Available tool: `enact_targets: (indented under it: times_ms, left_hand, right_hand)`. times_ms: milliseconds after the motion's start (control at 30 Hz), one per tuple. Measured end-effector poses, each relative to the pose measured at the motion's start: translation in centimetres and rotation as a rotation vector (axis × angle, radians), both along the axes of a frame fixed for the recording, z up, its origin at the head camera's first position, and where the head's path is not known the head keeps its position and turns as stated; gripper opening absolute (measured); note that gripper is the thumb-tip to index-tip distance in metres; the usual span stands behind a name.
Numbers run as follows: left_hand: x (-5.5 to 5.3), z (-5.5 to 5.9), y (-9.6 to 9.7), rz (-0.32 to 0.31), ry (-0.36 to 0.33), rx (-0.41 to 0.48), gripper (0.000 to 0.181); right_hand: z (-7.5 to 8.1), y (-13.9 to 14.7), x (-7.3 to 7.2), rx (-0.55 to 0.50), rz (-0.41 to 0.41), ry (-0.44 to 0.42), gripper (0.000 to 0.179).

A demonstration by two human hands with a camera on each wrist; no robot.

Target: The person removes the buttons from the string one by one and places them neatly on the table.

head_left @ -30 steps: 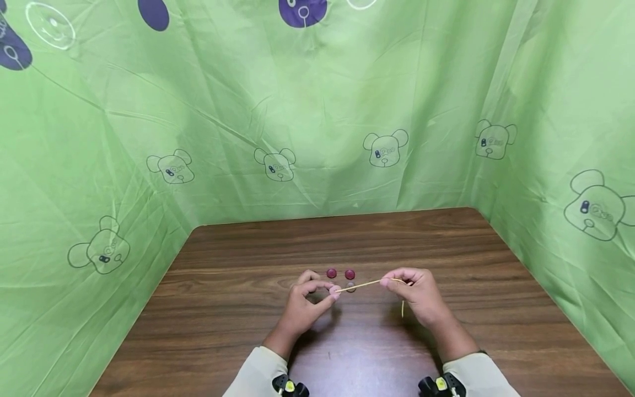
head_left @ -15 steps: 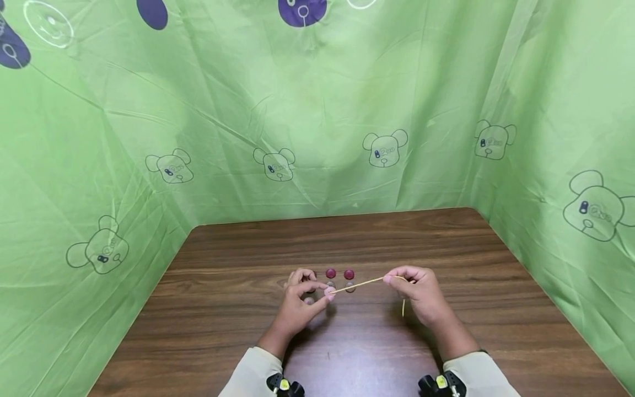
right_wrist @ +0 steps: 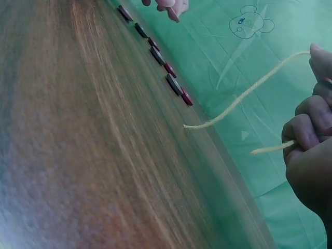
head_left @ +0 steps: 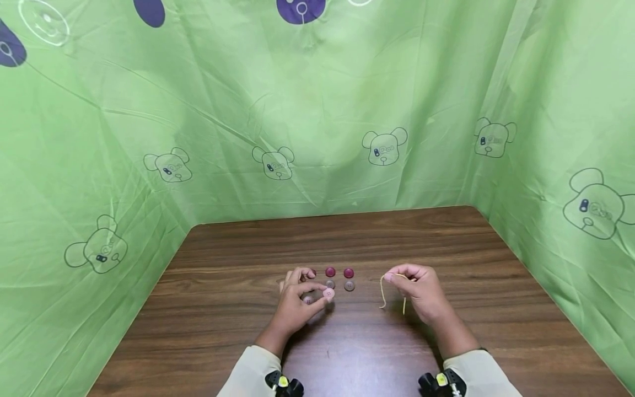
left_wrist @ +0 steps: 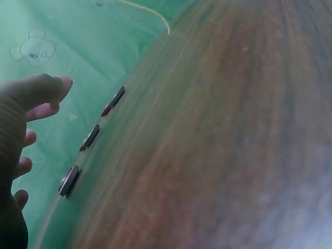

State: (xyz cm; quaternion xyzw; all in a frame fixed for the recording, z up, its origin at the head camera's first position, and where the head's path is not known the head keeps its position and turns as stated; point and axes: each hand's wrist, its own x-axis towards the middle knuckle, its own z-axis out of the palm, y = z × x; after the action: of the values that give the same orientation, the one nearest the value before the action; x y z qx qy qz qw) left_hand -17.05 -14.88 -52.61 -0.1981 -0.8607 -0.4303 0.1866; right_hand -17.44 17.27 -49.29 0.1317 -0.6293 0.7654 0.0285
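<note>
In the head view my left hand (head_left: 294, 306) pinches a pale pink round button (head_left: 328, 294) between thumb and forefinger, its holes facing up. My right hand (head_left: 420, 289) pinches a thin yellow string (head_left: 382, 292) over the table; one end hangs loose to the left of the fingertips, the other drops below the palm. In the right wrist view this string (right_wrist: 244, 96) arches from the fingertips with its cut end free, apart from the button. Behind the left hand lie dark red buttons (head_left: 349, 273) and grey-brown buttons (head_left: 349, 285), some partly hidden by its fingers.
A mauve button (head_left: 308, 300) rests on the table under the left hand. The brown wood-grain table (head_left: 377, 353) ends at a green curtain (head_left: 327, 110) with printed bear faces, which stands around its back and sides.
Earlier the string ran taut from the pink button to my right hand; now it is out of the button and its end dangles. My left hand has shifted slightly left.
</note>
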Motion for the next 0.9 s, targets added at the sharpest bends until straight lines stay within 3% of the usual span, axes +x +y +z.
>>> enact_targets:
  times_ms: [267,533,800,900]
  left_hand:
    - [-0.18,-0.33,-0.11,-0.020,-0.068,-0.041,0.017]
    - [-0.42,-0.69,0.07,0.002,-0.118,-0.032,0.015]
    - [-0.32,-0.97,0.04,0.055,-0.139,-0.062,0.016]
    - [-0.33,-1.01,0.01,0.059,-0.176,-0.077,0.016]
  right_hand:
    - [0.09,-0.04,-0.07,-0.003,-0.020,-0.040,0.027]
    - [0.02,-0.15,-0.09,-0.017,-0.064,-0.073,0.023]
    - [0.23,-0.48,-0.14,0.031,-0.163,-0.217,0.009]
    - [0.36,-0.56,-0.19,0.056,-0.169,-0.278,0.006]
